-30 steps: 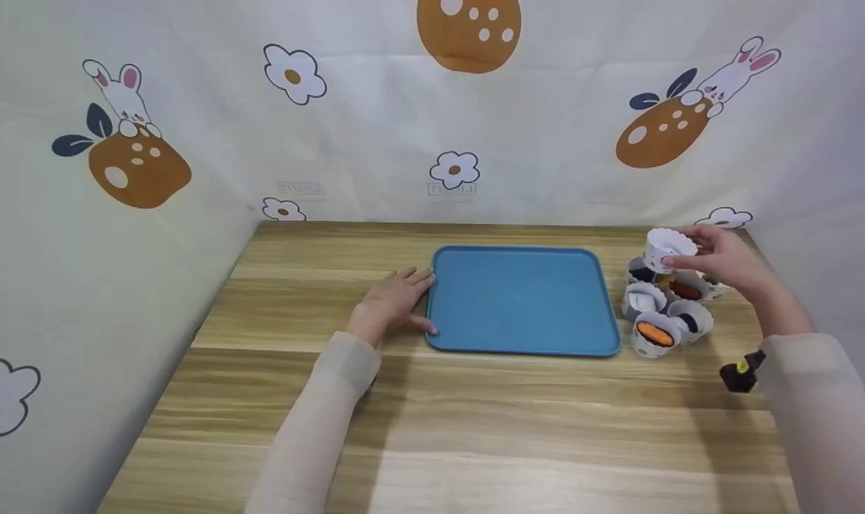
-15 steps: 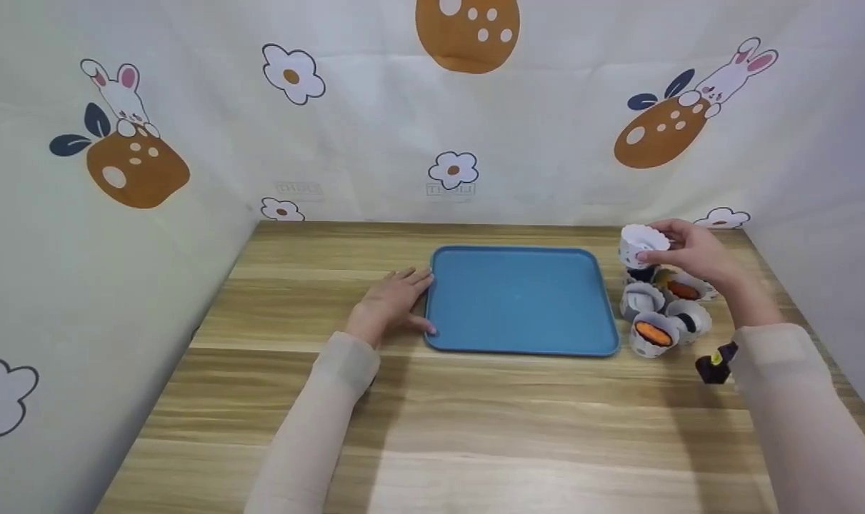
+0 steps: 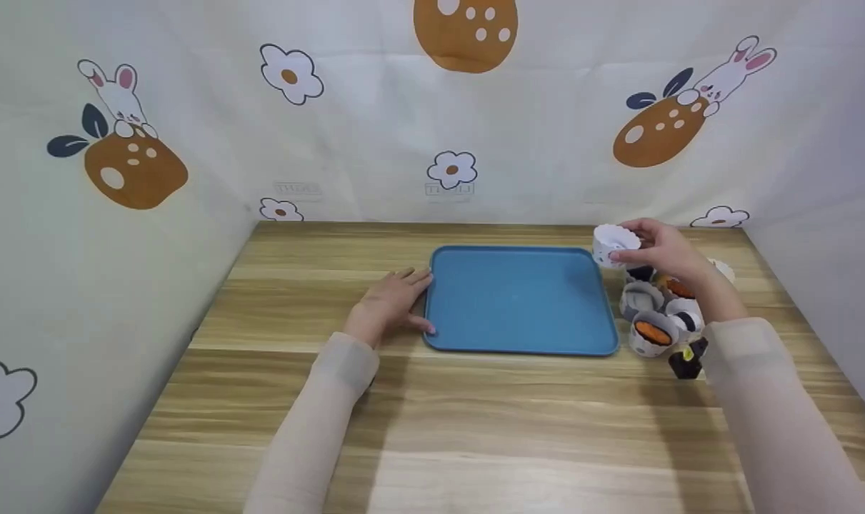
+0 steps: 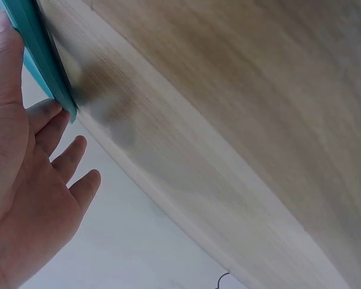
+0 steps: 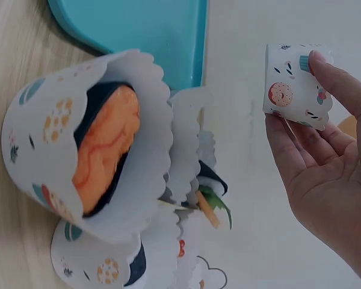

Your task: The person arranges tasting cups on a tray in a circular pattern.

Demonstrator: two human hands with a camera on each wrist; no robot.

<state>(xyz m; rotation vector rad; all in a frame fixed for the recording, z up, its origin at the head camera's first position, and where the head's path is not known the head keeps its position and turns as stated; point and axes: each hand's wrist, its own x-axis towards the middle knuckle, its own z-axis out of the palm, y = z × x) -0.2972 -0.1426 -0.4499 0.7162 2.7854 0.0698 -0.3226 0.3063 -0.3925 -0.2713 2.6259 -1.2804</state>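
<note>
Your right hand point(image 3: 664, 250) has its fingers curled around a white paper cup point(image 3: 613, 244) — thumb on one side, fingertips on the other, as the right wrist view shows, where the cup point(image 5: 296, 84) sits pinched at the fingertips point(image 5: 334, 78) with the palm open beneath it. You hold the cup in the air just over the blue tray point(image 3: 519, 300), at about 1 o'clock from the tray's centre, above its far right corner. What the cup holds inside cannot be told from either view.

Your left hand point(image 3: 391, 303) lies flat on the wooden table point(image 3: 432, 428), fingers straight and slightly spread, resting against the tray's left edge at about 9 o'clock. In the left wrist view the fingertips point(image 4: 45, 111) touch the tray's rim point(image 4: 39, 54); the hand grips nothing.

A cluster of other paper cups point(image 3: 661, 314) stands on the table just beside the tray's right edge, at 3 o'clock — one of them point(image 5: 90, 162) shows an orange topping wrapped in something dark.
</note>
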